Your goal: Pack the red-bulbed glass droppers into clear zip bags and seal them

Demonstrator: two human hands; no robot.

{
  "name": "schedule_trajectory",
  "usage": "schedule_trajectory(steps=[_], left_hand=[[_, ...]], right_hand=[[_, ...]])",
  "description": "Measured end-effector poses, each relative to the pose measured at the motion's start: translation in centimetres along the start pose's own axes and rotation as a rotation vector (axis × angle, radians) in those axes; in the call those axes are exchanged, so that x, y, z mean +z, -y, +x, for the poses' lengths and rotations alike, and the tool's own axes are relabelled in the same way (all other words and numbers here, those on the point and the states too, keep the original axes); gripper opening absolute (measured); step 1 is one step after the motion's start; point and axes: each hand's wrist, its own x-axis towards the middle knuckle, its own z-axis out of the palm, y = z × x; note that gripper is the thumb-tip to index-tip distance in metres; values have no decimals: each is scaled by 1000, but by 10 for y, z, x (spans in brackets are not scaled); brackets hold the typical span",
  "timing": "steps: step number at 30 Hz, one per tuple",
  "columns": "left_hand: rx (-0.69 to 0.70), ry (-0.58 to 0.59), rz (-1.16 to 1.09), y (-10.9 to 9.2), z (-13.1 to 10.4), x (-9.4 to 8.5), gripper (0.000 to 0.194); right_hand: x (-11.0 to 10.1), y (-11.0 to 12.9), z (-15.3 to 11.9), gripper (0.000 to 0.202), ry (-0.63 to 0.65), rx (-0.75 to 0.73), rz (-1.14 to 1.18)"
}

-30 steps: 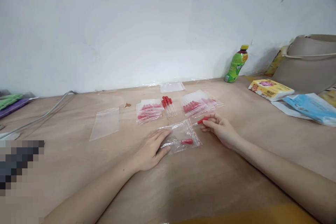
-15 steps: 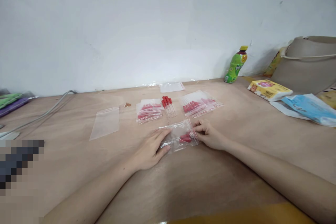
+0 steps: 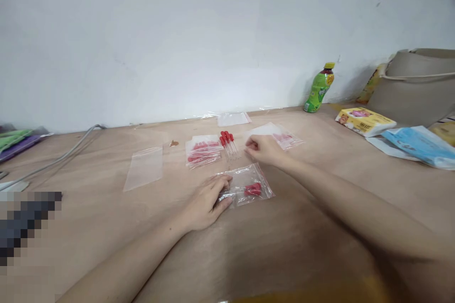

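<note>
A clear zip bag (image 3: 239,179) with a red seal line lies flat in front of me, and red dropper bulbs (image 3: 253,189) show inside it. My left hand (image 3: 209,201) holds the bag's left end, thumb at the near edge and fingers on top. My right hand (image 3: 265,150) is off the bag, its fingers curled together over the right stack of filled bags (image 3: 286,139), partly covering it. Whether anything is between those fingertips is hidden. Just left of them lie several loose red-bulbed glass droppers (image 3: 228,142). Another stack of filled bags (image 3: 203,150) is beside the droppers.
A flat bag (image 3: 144,168) lies at left, another pack of bags (image 3: 233,119) by the wall. Toward the right are a green bottle (image 3: 319,89), a yellow tissue pack (image 3: 365,122), a blue packet (image 3: 421,146) and a grey bucket (image 3: 412,87). A grey cable (image 3: 73,144) runs at left.
My right hand has let go of the zip bag's sealed edge and moved up and away to the right stack. My left hand stays on the bag, its fingers slightly more curled.
</note>
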Motion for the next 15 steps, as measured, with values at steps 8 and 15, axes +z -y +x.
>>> schedule_trajectory(steps=[8,15], left_hand=[[26,-17,-17,0,0,1,7],[41,-8,4,1,1,2,7]], right_hand=[[58,19,53,32,-78,122,-80],[50,13,52,28,-16,248,-106]])
